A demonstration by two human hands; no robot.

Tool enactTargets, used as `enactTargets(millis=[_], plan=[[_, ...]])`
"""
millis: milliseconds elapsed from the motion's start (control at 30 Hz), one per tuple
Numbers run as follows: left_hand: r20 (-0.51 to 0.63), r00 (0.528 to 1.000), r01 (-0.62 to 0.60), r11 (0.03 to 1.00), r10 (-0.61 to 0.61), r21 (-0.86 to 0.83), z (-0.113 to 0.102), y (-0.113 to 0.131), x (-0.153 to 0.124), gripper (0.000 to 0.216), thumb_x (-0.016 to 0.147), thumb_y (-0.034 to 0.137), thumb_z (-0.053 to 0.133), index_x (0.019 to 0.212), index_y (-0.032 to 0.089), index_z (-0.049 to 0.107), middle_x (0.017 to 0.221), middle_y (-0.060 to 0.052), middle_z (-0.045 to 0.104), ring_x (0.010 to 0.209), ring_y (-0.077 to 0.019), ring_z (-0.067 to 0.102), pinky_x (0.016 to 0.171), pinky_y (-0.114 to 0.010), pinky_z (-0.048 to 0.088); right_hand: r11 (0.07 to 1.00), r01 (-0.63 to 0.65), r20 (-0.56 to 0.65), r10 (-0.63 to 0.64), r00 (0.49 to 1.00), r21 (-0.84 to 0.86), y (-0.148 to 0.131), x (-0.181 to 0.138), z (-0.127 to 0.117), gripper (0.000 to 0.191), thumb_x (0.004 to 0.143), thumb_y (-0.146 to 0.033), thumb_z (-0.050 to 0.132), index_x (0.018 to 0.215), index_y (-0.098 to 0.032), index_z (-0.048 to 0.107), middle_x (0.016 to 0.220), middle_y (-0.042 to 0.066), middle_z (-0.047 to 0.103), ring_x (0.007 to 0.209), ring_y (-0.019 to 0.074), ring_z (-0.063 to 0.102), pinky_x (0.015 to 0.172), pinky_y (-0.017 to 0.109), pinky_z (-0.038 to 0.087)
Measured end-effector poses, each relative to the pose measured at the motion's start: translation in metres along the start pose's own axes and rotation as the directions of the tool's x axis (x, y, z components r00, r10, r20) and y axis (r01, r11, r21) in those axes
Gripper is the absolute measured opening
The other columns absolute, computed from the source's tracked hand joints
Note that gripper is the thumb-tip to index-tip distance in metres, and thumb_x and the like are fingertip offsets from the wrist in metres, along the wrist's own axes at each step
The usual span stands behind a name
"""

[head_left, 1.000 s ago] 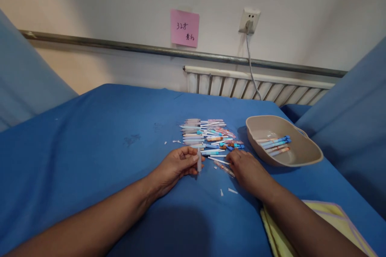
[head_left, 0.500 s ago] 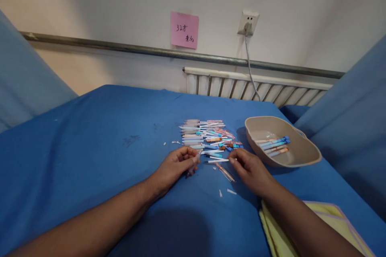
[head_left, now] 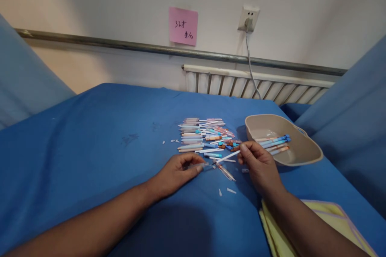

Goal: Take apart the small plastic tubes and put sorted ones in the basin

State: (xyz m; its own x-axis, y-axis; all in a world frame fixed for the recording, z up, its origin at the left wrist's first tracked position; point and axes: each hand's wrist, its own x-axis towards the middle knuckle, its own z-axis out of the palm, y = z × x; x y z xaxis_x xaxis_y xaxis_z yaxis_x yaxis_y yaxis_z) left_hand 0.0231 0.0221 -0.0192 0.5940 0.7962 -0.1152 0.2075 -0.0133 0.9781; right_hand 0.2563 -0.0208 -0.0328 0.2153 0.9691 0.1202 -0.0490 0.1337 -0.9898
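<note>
My left hand (head_left: 177,170) is closed around a clear pen barrel (head_left: 206,164), whose end sticks out to the right past the thumb. Between thumb and fingers, my right hand (head_left: 256,162) pinches a white pen refill (head_left: 228,156). The refill slants down to the left, its dark tip close to the barrel's end; whether they touch I cannot tell. Just beyond both hands lies a spread of pen parts (head_left: 193,141): barrels, refills and coloured caps. Below the refill rest a few clear, reddish pen pieces (head_left: 225,172) and small white tips (head_left: 231,190).
A beige basin (head_left: 307,154) with several blue and orange pens stands at the right. A folded yellow cloth (head_left: 325,213) lies under my right forearm. Blue cloth (head_left: 90,148) covers the table. Behind are a radiator (head_left: 223,82), a metal rail (head_left: 135,47) and a plugged-in socket (head_left: 249,18).
My right hand has moved right and slightly up, tilting the refill so its tip points down-left. My left hand has turned the barrel from a steep angle to nearly level, facing the refill.
</note>
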Motion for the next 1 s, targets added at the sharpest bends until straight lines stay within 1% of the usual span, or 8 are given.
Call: enactTargets(millis=[200,367,467,567,667,800,933,1000], plan=[[0.036,0.999,0.015,1.000,-0.015,0.003,0.001,0.000,-0.001,0.020,0.079,0.035,0.065,0.089,0.018,0.068,0.079,0.000,0.060,0.075,-0.0131,0.052,0.068,-0.023,0.041,1.000,0.011,-0.001,-0.011,1.000,0.025,-0.001,-0.003,0.003,0.021,0.086,-0.039,0.060,0.080,-0.019,0.059,0.057,-0.005,0.053,0.054,0.0090,0.044,0.053,0.021,0.032],[0.055,0.998,0.029,0.999,-0.028,-0.017,0.000,-0.003,-0.001,0.021,0.079,0.036,0.065,0.091,0.017,0.068,0.079,0.001,0.060,0.074,-0.0122,0.051,0.067,-0.023,0.041,1.000,0.019,-0.033,-0.018,0.999,0.018,0.001,-0.002,0.000,0.021,0.087,-0.039,0.059,0.081,-0.019,0.060,0.057,-0.005,0.053,0.054,0.0090,0.043,0.053,0.021,0.032],[0.053,0.998,0.036,0.999,-0.034,-0.029,0.001,-0.003,0.000,0.021,0.079,0.036,0.066,0.090,0.018,0.068,0.079,0.001,0.060,0.074,-0.0115,0.052,0.067,-0.023,0.041,1.000,0.028,-0.027,-0.028,0.999,0.003,-0.001,-0.003,0.001,0.022,0.086,-0.039,0.060,0.079,-0.019,0.060,0.056,-0.005,0.053,0.054,0.0091,0.044,0.054,0.021,0.034],[0.027,0.999,0.045,0.998,-0.044,-0.037,0.002,-0.002,0.000,0.022,0.077,0.036,0.067,0.088,0.018,0.068,0.078,0.001,0.061,0.072,-0.0114,0.053,0.066,-0.023,0.041,0.999,0.039,-0.010,-0.039,0.999,-0.021,-0.004,-0.004,0.004,0.023,0.085,-0.040,0.061,0.077,-0.019,0.060,0.056,-0.005,0.053,0.054,0.0094,0.046,0.056,0.021,0.036],[0.027,0.996,0.081,0.994,-0.079,-0.074,0.004,0.000,-0.001,0.023,0.075,0.037,0.069,0.086,0.017,0.067,0.075,0.001,0.064,0.069,-0.0115,0.055,0.066,-0.024,0.042,0.997,0.038,0.019,-0.037,0.999,-0.065,-0.006,-0.007,0.007,0.022,0.083,-0.040,0.062,0.077,-0.019,0.062,0.056,-0.004,0.054,0.055,0.0102,0.048,0.055,0.022,0.038],[0.146,0.980,0.161,0.970,-0.135,-0.183,0.007,0.003,-0.003,0.029,0.076,0.039,0.069,0.092,0.015,0.066,0.079,-0.004,0.070,0.066,-0.0125,0.060,0.065,-0.026,0.045,0.992,0.039,0.107,-0.026,0.994,-0.118,-0.007,-0.012,0.013,0.022,0.083,-0.040,0.062,0.081,-0.018,0.067,0.057,-0.002,0.057,0.055,0.0117,0.052,0.055,0.024,0.042],[0.252,0.957,0.206,0.949,-0.144,-0.239,0.010,0.003,-0.006,0.031,0.078,0.039,0.068,0.095,0.013,0.067,0.080,-0.006,0.071,0.064,-0.0124,0.061,0.061,-0.024,0.045,0.991,0.019,0.241,0.014,0.970,-0.135,-0.005,-0.018,0.021,0.026,0.084,-0.041,0.059,0.086,-0.018,0.071,0.062,0.000,0.061,0.055,0.0121,0.056,0.055,0.024,0.046],[0.285,0.947,0.228,0.937,-0.149,-0.267,0.011,0.002,-0.006,0.030,0.078,0.038,0.070,0.096,0.013,0.066,0.080,-0.006,0.071,0.063,-0.0118,0.061,0.060,-0.024,0.045,0.991,-0.004,0.267,0.039,0.963,-0.130,-0.003,-0.020,0.024,0.027,0.085,-0.042,0.058,0.088,-0.018,0.071,0.063,-0.001,0.061,0.055,0.0115,0.057,0.054,0.024,0.047]])
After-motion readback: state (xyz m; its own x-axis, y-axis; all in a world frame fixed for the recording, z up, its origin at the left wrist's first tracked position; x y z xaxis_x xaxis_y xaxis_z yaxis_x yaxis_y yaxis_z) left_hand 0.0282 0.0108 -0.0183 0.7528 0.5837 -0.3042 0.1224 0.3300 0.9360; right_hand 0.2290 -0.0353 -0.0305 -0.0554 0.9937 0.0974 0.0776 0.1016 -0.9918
